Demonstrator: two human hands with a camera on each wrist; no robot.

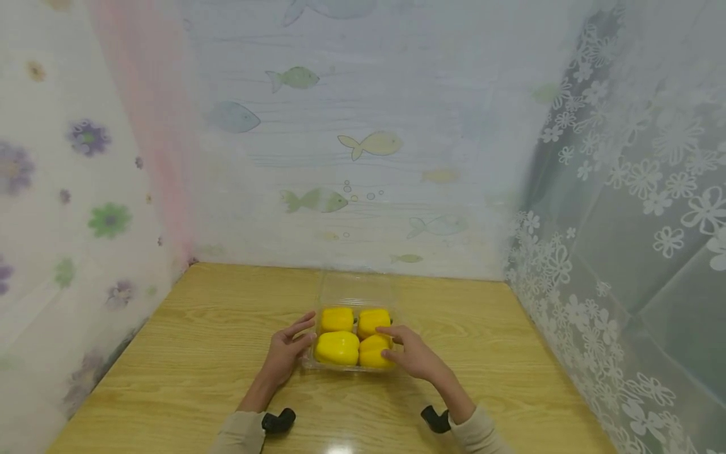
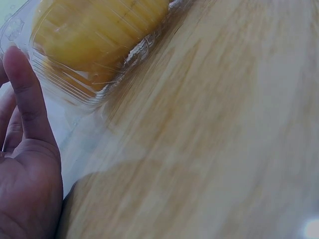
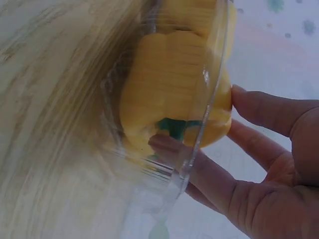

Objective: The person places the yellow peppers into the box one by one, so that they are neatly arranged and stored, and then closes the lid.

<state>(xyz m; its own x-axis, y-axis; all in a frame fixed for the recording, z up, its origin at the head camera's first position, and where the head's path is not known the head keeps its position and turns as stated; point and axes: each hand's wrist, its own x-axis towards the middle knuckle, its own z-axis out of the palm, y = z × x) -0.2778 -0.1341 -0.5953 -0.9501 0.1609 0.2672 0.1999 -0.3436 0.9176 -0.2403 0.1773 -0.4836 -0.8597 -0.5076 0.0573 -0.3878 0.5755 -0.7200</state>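
A clear plastic clamshell box [image 1: 354,369] stands on the table with its lid [image 1: 358,287] raised at the back. Several yellow bell peppers fill it: front-left pepper [image 1: 337,349], back-left pepper [image 1: 337,320], back-right pepper [image 1: 374,320] and front-right pepper [image 1: 373,353]. My left hand [image 1: 285,353] is beside the box's left wall, fingers extended against it. Over the right side reaches my right hand [image 1: 416,356], its thumb and fingertips touching the peppers. In the right wrist view, a green stem [image 3: 174,128] shows on the pepper [image 3: 164,84], close to one fingertip.
The wooden table [image 1: 215,328] runs back to a fish-printed curtain [image 1: 374,189]. Flowered sheets hang at the left [image 1: 108,221] and right [image 1: 601,302]. Black wrist mounts sit by the left cuff [image 1: 278,421] and the right cuff [image 1: 435,419].
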